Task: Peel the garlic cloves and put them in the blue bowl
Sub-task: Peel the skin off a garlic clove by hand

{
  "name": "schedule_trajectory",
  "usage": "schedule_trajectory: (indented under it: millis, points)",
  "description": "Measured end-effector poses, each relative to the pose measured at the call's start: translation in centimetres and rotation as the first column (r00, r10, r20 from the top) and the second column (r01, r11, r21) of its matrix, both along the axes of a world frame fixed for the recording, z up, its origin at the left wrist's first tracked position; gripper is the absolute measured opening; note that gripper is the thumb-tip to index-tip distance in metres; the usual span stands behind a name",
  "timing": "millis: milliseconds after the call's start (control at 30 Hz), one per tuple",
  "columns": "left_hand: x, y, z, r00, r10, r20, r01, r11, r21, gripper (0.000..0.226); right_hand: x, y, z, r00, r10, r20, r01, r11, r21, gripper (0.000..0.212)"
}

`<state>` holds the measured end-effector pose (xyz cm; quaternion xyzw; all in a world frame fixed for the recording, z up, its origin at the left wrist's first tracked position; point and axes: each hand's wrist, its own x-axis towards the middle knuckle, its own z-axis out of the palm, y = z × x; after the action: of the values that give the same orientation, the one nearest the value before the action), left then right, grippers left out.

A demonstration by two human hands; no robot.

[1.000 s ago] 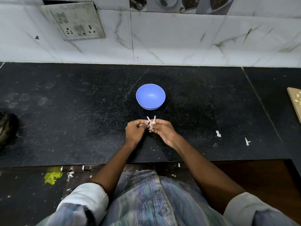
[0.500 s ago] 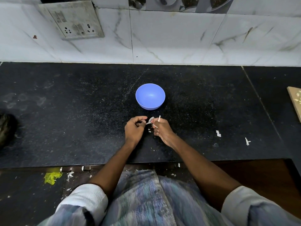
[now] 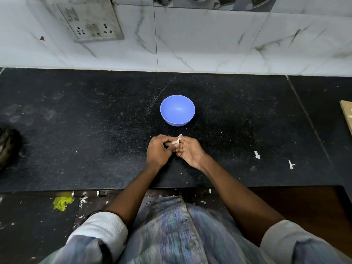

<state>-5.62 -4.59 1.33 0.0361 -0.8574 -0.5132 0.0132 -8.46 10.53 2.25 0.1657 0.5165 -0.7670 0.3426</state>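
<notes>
A blue bowl (image 3: 177,109) stands on the black counter (image 3: 76,130), nothing visible inside it. Just in front of it my two hands meet over the counter. My left hand (image 3: 159,151) and my right hand (image 3: 189,151) both pinch a small garlic clove (image 3: 176,141) between their fingertips. A pale strip of skin sticks up from the clove. Most of the clove is hidden by my fingers.
Two white scraps of garlic skin (image 3: 257,154) lie on the counter to the right. A wooden board edge (image 3: 347,115) shows at far right, a dark object (image 3: 7,145) at far left. A tiled wall with a socket plate (image 3: 89,21) rises behind.
My hands have closed together again on the clove after pulling slightly apart. The upright skin strips seen earlier are down to one short strip. The bowl has not moved.
</notes>
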Motion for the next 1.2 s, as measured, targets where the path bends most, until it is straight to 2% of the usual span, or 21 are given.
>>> schedule_trajectory:
  millis: [100,267,433,567,733,967,1200]
  points:
    - [0.2,-0.1,0.0,0.999,0.033,0.023,-0.033,0.999,0.007,0.021,0.3,0.2,0.1,0.998,0.031,-0.052,-0.03,0.999,0.015,0.043]
    - [0.4,-0.1,-0.2,0.993,0.081,0.087,-0.095,0.981,0.168,0.013,1.0,0.6,0.1,0.991,0.0,-0.132,0.011,0.996,0.088,0.022]
    - [0.6,0.1,-0.1,0.97,0.181,0.162,-0.218,0.942,0.255,0.004,0.9,0.4,0.1,0.993,-0.008,-0.116,0.015,0.998,0.062,0.027]
    - [0.6,0.1,-0.7,0.957,0.231,0.177,-0.27,0.93,0.248,0.004,1.0,0.3,-0.2,0.981,0.032,-0.192,-0.017,0.997,0.081,0.027]
    - [0.4,-0.1,-1.0,0.949,0.266,0.171,-0.305,0.913,0.27,0.016,0.6,-0.3,-0.1,0.991,-0.048,-0.122,0.07,0.98,0.185,0.028]
    - [0.3,0.1,-0.5,0.969,0.233,0.077,-0.243,0.959,0.146,0.013,0.5,-1.1,0.2,0.987,-0.109,-0.118,0.129,0.976,0.178,0.028]
    - [0.2,0.0,0.0,0.975,0.219,0.031,-0.221,0.967,0.125,0.012,0.1,-1.0,-0.2,0.975,-0.108,-0.195,0.164,0.939,0.301,0.029]
